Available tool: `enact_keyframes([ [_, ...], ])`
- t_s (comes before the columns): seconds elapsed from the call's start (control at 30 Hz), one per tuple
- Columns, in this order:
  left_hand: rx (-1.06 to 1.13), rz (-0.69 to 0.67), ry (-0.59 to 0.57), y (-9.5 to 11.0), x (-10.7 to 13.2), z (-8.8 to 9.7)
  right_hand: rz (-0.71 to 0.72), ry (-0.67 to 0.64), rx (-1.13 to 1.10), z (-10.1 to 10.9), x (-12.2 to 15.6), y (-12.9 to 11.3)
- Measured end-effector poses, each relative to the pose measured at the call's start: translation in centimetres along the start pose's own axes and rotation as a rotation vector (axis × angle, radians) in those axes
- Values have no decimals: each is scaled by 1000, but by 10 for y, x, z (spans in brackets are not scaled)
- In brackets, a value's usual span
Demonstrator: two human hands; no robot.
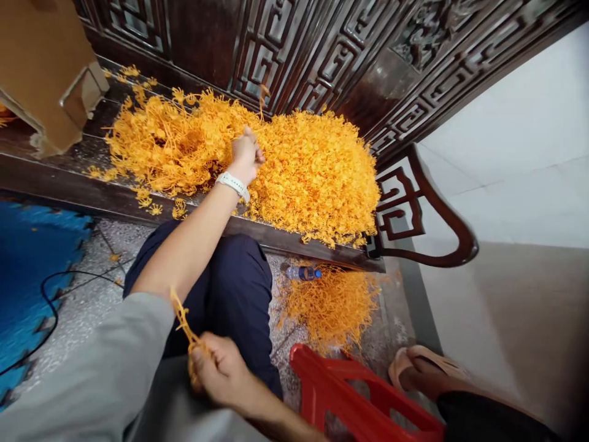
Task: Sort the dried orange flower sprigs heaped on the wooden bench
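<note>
A big heap of small orange plastic pieces (317,172) lies on a dark wooden bench (69,184). To its left sits a looser tangle of orange plastic strands (161,141). My left hand (246,156), with a white watch on the wrist, reaches into the heap between the two, fingers curled shut on some orange pieces. My right hand (216,368) is low, close to my lap, pinched on an orange plastic strand (184,319) that sticks up toward my left sleeve.
A cardboard box (41,67) stands at the bench's left end. On the speckled floor lie a second orange pile (331,307), a small bottle (301,272), a black cable (50,301) and a blue foam mat (27,264). A red stool (359,399) and a sandalled foot (423,368) are lower right.
</note>
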State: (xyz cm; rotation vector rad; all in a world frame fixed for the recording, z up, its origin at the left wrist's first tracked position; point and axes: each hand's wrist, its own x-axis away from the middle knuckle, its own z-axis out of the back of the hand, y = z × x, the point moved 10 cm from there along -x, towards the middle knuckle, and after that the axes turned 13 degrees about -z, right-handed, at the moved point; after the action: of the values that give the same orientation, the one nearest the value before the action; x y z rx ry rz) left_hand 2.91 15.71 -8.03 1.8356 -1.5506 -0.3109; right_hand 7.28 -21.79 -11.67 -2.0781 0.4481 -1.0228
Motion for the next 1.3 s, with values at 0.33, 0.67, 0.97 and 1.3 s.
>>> enact_keyframes([
  [0.33,9,120,-451,15,82,-44,452,417,-161,125,-5,-159],
  [0.67,96,91,-208,-3,85,-38,304,305,-361,111,-51,-144],
  [0.97,-169,-19,-329,-8,73,-36,462,673,-232,169,-26,-169],
  [1.3,-63,62,-327,-12,99,-50,351,560,-280,201,-33,-179],
])
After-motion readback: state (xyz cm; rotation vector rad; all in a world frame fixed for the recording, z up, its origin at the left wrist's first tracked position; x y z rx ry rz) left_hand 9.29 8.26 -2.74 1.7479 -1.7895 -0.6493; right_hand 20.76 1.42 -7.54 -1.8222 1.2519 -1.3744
